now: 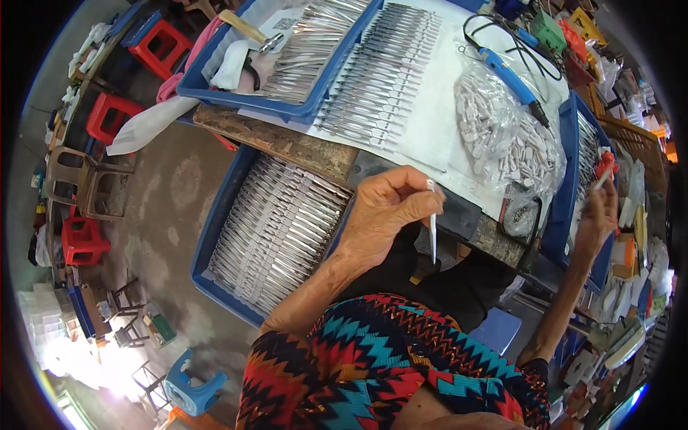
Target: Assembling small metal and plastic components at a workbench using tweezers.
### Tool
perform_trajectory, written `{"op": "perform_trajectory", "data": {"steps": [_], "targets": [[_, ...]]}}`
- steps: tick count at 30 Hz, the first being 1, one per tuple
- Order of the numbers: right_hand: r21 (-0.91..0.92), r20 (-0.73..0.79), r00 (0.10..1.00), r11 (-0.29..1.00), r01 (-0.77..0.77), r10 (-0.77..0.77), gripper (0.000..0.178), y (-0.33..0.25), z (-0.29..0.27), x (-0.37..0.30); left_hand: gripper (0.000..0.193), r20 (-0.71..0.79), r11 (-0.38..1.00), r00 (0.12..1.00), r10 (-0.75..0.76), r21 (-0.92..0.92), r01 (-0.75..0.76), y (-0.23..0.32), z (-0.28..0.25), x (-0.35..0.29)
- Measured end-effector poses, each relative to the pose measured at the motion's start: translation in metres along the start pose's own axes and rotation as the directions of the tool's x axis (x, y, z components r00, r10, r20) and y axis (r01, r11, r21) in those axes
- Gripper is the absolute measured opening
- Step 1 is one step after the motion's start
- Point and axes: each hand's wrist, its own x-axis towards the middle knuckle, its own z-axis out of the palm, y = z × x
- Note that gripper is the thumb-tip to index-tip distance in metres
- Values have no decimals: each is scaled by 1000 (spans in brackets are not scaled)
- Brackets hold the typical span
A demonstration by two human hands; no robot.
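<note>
My left hand (390, 211) is closed in a pinch in front of the bench edge. Between its thumb and forefinger hangs a slender silver-white pair of tweezers (433, 240), its pointed end down. On the right, my right hand (599, 211) is over a long blue tray (566, 136) of thin metal pieces. Its fingers are drawn together by a narrow pale piece and something red (605, 163); what exactly they grip is too small to make out. Rows of similar shiny tweezers (380, 79) lie on the white sheet across the bench.
A blue electric screwdriver (510, 79) with a black cord lies beside a clear bag of small white pieces (502, 136). A blue bin (204, 261) packed with metal pieces stands below the bench. Another blue tray (287, 109) holds a hammer (247, 29). Red stools (161, 50) stand left.
</note>
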Motion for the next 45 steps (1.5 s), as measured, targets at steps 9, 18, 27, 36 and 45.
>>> {"op": "perform_trajectory", "data": {"steps": [9, 18, 27, 36, 45], "targets": [[194, 558, 760, 839, -509, 333, 54, -44, 87, -130, 10, -10, 943, 990, -142, 303, 139, -36, 24, 6], [204, 694, 645, 772, -602, 320, 60, -37, 89, -151, 12, -58, 933, 980, -189, 301, 197, -62, 20, 8], [175, 700, 639, 791, -587, 319, 61, -30, 82, -163, 12, -89, 909, 960, -264, 311, 278, -80, 13, 3], [163, 711, 619, 778, -606, 334, 57, -28, 81, -167, 12, -109, 903, 946, -306, 282, 324, -84, 9, 3], [226, 717, 622, 740, -634, 315, 56, -21, 84, -176, 14, -115, 902, 941, -319, 268, 339, -87, 6, 1]]}}
